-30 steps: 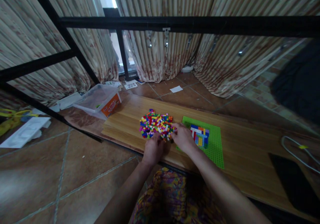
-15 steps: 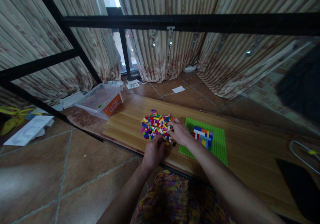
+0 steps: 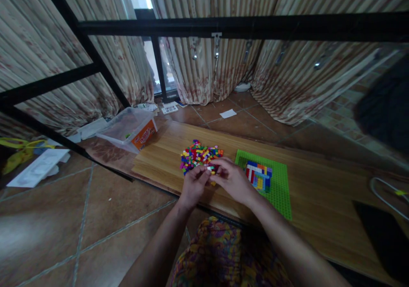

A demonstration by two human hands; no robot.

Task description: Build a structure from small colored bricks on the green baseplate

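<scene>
A heap of small coloured bricks (image 3: 200, 154) lies on a low wooden board (image 3: 306, 184). Right of it is a green baseplate (image 3: 277, 184) carrying a patch of built coloured bricks (image 3: 258, 175). My left hand (image 3: 193, 185) and my right hand (image 3: 234, 180) meet at the heap's near edge, fingertips pinched together round a small white brick (image 3: 210, 168). Both hands are lifted slightly off the board, just left of the baseplate.
A clear plastic box (image 3: 129, 129) with an orange label stands at the board's left end. A black metal frame (image 3: 223, 24) crosses overhead. A white cable (image 3: 385, 193) and a dark flat object (image 3: 381, 236) lie at the right. Papers litter the tiled floor before the curtains.
Both hands drew back from the heap and came together, pinching a small brick between their fingertips. The right hand left the heap's right edge.
</scene>
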